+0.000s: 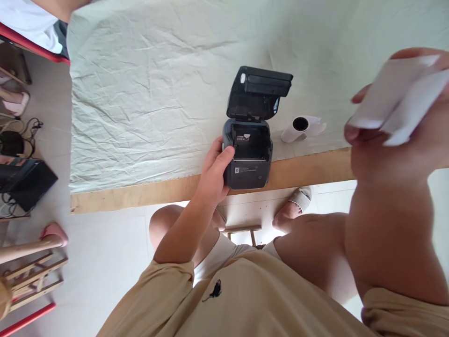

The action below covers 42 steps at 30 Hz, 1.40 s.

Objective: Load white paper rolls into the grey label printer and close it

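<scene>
A small dark label printer (pixel 248 175) is held at the table's front edge with its lid (pixel 261 86) swung up. Its paper bay looks bare inside, with a small white sticker on the back wall. My left hand (pixel 218 164) grips the printer's left side, the thumb lying over the rim. To the right of the printer, a roll of white paper (pixel 293 131) with a dark core lies on the cloth, its loose end trailing right. My right hand (pixel 400 103), blurred, is raised at the far right and closed on folded white paper (pixel 396 96).
A wrinkled pale green cloth (pixel 157 103) covers the table, leaving a wooden front edge (pixel 140 194) exposed. On the left floor are a black box (pixel 31 185) with cables and a wooden stool (pixel 35 281). Another person's arm (pixel 63 7) shows at the top left.
</scene>
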Available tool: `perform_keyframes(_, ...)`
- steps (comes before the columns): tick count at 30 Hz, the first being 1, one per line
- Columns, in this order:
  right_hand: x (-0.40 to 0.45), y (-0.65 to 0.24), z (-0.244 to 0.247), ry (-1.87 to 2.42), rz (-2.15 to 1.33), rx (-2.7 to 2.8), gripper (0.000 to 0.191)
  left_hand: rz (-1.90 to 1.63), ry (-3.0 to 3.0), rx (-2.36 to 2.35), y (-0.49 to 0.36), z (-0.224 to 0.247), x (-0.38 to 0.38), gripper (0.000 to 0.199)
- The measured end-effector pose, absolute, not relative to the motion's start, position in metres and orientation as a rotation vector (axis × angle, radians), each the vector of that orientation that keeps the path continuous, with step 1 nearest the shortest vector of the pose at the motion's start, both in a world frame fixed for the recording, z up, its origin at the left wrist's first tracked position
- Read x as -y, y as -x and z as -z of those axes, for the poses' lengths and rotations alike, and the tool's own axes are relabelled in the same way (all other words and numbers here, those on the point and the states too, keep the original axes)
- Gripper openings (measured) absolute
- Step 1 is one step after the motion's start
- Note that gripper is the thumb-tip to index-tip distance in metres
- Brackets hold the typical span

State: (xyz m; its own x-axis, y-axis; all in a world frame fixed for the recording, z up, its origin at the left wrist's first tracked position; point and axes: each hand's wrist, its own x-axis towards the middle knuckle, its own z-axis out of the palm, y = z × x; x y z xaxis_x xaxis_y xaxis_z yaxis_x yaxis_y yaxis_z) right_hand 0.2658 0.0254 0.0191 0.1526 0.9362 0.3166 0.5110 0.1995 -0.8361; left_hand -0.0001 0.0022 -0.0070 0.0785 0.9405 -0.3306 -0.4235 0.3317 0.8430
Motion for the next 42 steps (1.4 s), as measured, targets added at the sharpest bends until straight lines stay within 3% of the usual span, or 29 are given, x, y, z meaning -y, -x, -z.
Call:
perform_keyframes(2,-0.037,-0.283,-0.008,1.394,-0.590,1.068,0.015,-1.128,-0.635,-1.018,0.000,0.006,-0.003,0.050)
perform_keyframes(3,-0.040,-0.287,-0.003,1.430,-0.605,1.033,0.014,-1.125,-0.637,-1.014,0.000,0.006,-0.003,0.050)
perform_keyframes(11,-0.035,-0.296,0.012,1.569,-0.342,1.549,0.025,-1.136,-0.665,-1.016,-0.001,0.008,-0.005,0.048)
perform_keyframes(16,-0.039,-0.302,0.012,1.840,-0.280,1.635,0.046,-1.135,-0.683,-1.023,-0.001,0.009,-0.006,0.053)
perform_keyframes(21,-0.024,-0.274,-0.003,1.397,0.124,1.799,0.049,-1.134,-0.713,-1.020,0.000,0.010,-0.006,0.052)
perform_keyframes(28,-0.027,-0.234,0.022,1.468,-0.128,1.993,0.043,-1.139,-0.696,-1.033,0.000,0.010,-0.004,0.050)
perform_keyframes(33,-0.027,-0.238,0.028,1.410,-0.231,1.859,0.066,-1.111,-0.697,-1.041,0.001,0.008,-0.004,0.054)
perform_keyframes(38,-0.025,-0.238,0.022,1.376,-0.326,1.706,0.046,-1.110,-0.668,-1.040,0.001,0.006,-0.004,0.052)
perform_keyframes(42,-0.016,-0.226,0.004,1.277,-0.263,1.687,0.042,-1.123,-0.677,-1.026,0.000,0.007,-0.004,0.052)
